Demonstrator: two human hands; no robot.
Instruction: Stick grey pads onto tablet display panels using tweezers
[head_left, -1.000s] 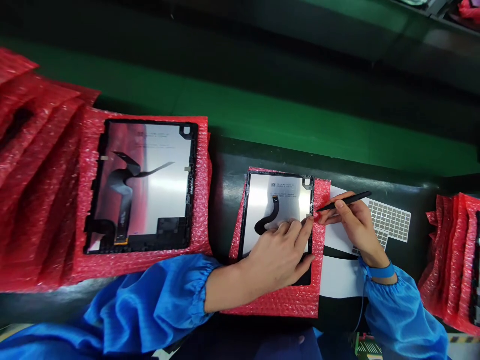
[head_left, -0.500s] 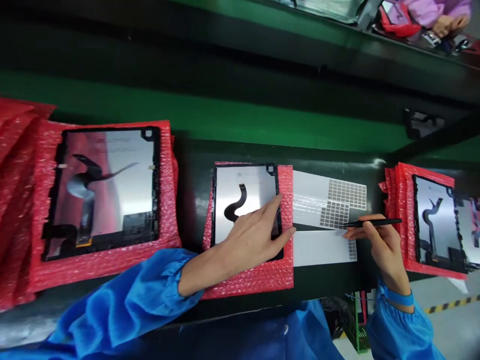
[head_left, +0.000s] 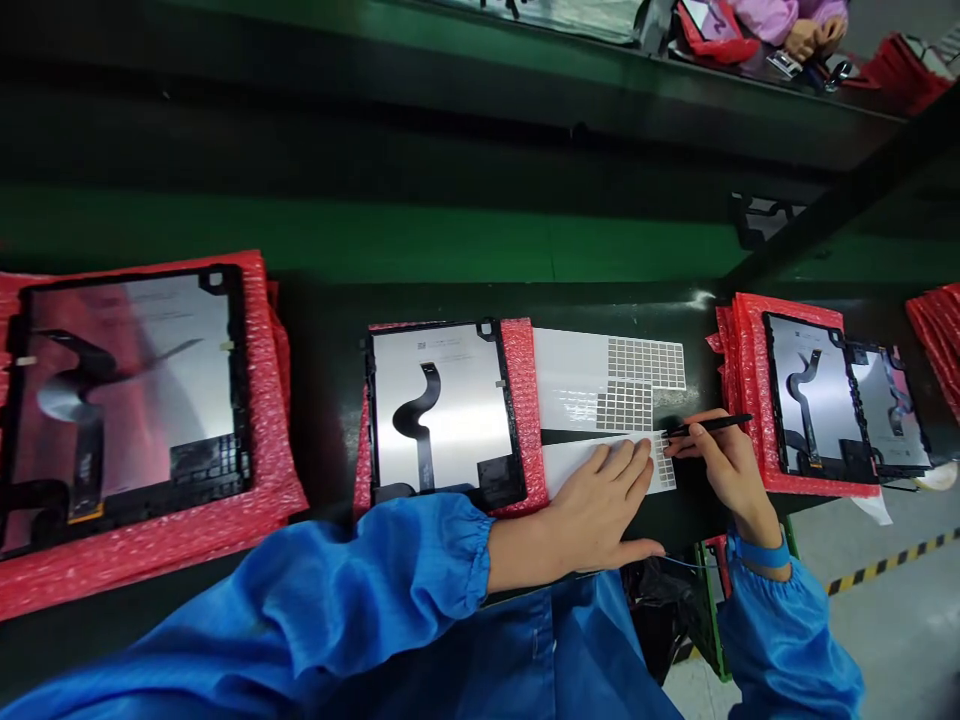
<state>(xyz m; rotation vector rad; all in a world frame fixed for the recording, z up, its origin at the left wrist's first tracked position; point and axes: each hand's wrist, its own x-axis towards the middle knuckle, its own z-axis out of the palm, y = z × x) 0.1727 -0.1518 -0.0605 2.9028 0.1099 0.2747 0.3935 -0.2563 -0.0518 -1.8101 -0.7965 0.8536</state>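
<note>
My left hand (head_left: pixel 596 508) lies flat with fingers outstretched on a white sticker sheet (head_left: pixel 562 458), pressing it to the dark bench. In my right hand (head_left: pixel 724 470) is a pair of black tweezers (head_left: pixel 716 425), pinched between thumb and fingers. Their tips touch or hover just over the small grey stickers (head_left: pixel 664 465) at that sheet's right end. Behind it lies a second white sheet (head_left: pixel 570 375) with a grid of grey stickers. Left of both sheets, a display panel (head_left: pixel 476 410) with a curved black flex cable (head_left: pixel 420 412) rests on red bubble wrap (head_left: pixel 527 400).
A larger-looking display panel (head_left: pixel 150 380) on stacked red bubble wrap (head_left: pixel 274 450) is at the left. More panels (head_left: pixel 802 390) on red wrap (head_left: pixel 742 390) stand at the right. Across the bench, a co-worker's hands (head_left: pixel 814 38) show. A green crate (head_left: pixel 712 610) is below the edge.
My left hand has left the display panel and moved right, onto the lower sticker sheet. The tweezers have moved to that sheet's right-end stickers. The whole view has shifted to the right.
</note>
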